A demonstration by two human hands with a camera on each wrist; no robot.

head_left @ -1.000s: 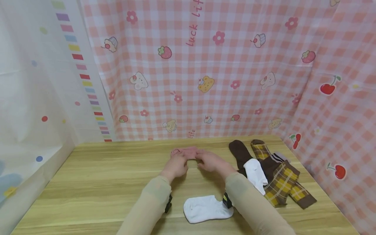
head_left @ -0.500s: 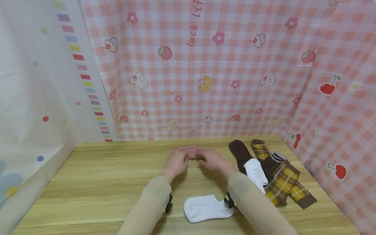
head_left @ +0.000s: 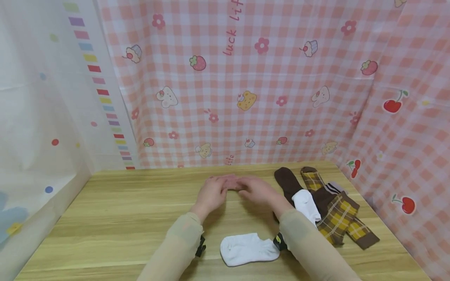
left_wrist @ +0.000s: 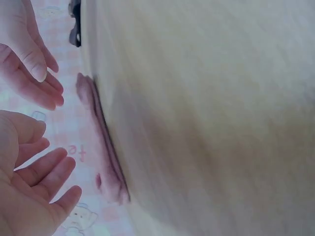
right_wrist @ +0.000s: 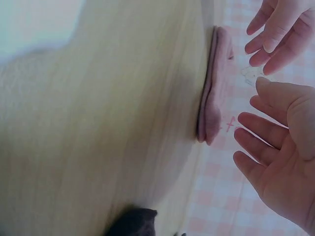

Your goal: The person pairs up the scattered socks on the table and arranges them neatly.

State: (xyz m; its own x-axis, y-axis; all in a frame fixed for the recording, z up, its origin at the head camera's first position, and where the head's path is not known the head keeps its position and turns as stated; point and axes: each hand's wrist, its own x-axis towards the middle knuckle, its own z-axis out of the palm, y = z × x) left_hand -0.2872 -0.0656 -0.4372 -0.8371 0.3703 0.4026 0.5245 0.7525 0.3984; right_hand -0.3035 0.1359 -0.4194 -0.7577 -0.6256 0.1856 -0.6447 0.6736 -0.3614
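Note:
A pink sock (head_left: 230,182), folded into a flat narrow bundle, lies on the table near its back edge. My left hand (head_left: 210,193) is over its left side in the head view, and my right hand (head_left: 258,190) is over its right side. Both wrist views show the folded sock (left_wrist: 102,140) lying apart from the fingers. Loosely spread fingers of my left hand (left_wrist: 34,182) hold nothing. The same goes for my right hand (right_wrist: 280,142), whose fingers are slightly bent above the sock.
Nearer me lies a flat white ankle sock (head_left: 246,250), partly beside the right wrist strap. At the right is a loose pile with a dark brown sock (head_left: 286,181), a white sock (head_left: 305,205) and yellow-brown plaid socks (head_left: 339,218). A checked curtain (head_left: 225,128) stands behind the table.
My left fingers have come up from the pink sock's left part and cover it more in the head view. My right hand has shifted slightly right. The other socks stay put.

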